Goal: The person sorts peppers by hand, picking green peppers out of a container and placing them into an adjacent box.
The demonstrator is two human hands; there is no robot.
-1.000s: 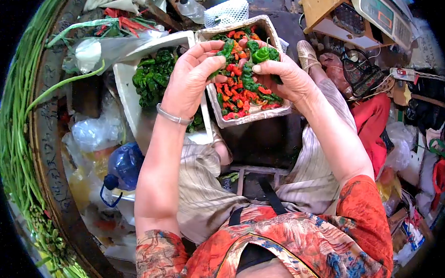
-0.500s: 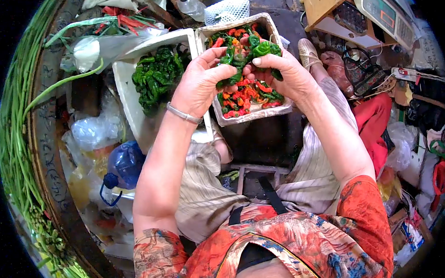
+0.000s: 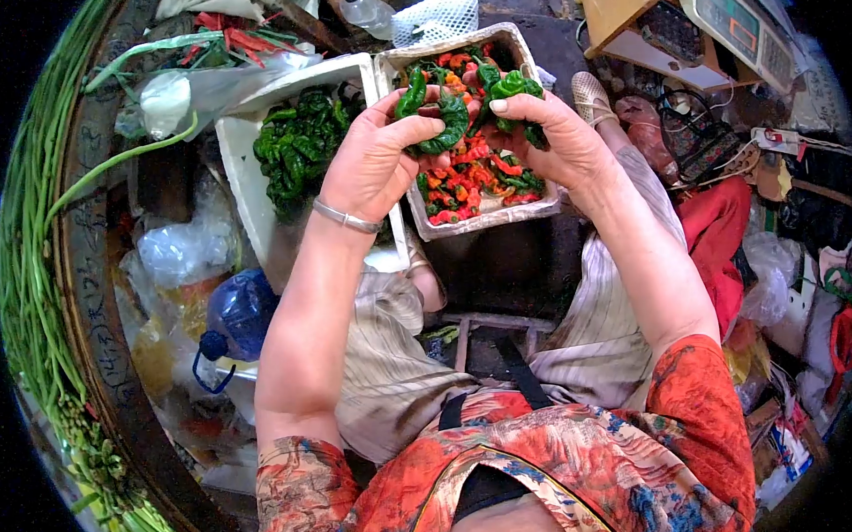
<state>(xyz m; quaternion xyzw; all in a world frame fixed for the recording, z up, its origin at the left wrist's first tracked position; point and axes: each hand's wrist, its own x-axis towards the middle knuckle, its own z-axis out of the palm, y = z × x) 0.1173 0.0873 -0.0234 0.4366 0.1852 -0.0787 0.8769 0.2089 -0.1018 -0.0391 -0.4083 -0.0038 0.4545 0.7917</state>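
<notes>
My left hand (image 3: 374, 163) is closed on curled green chili peppers (image 3: 453, 124), pinching them between thumb and fingers. Opposite it, my right hand (image 3: 564, 147) grips more green chili peppers (image 3: 515, 86), its thumb lying across them. Both hands hover over a white foam box (image 3: 488, 223) of mixed red and green chili peppers (image 3: 477, 178), hiding part of its contents. Just left of that stands another white foam box (image 3: 245, 199), where a pile of dark green chili peppers (image 3: 295, 156) lies; my left wrist overlaps its right side.
Long green bean-like stalks (image 3: 31, 242) line the left edge. A blue plastic jug (image 3: 245, 314) and clear bags (image 3: 177, 251) sit below the left box. At upper right are a scale (image 3: 732, 25) and a wooden box (image 3: 624, 10). A clear bottle (image 3: 366, 13) lies at the top.
My hands have drawn slightly apart. The green peppers in my left hand now sit separate from those in my right, with red peppers showing between.
</notes>
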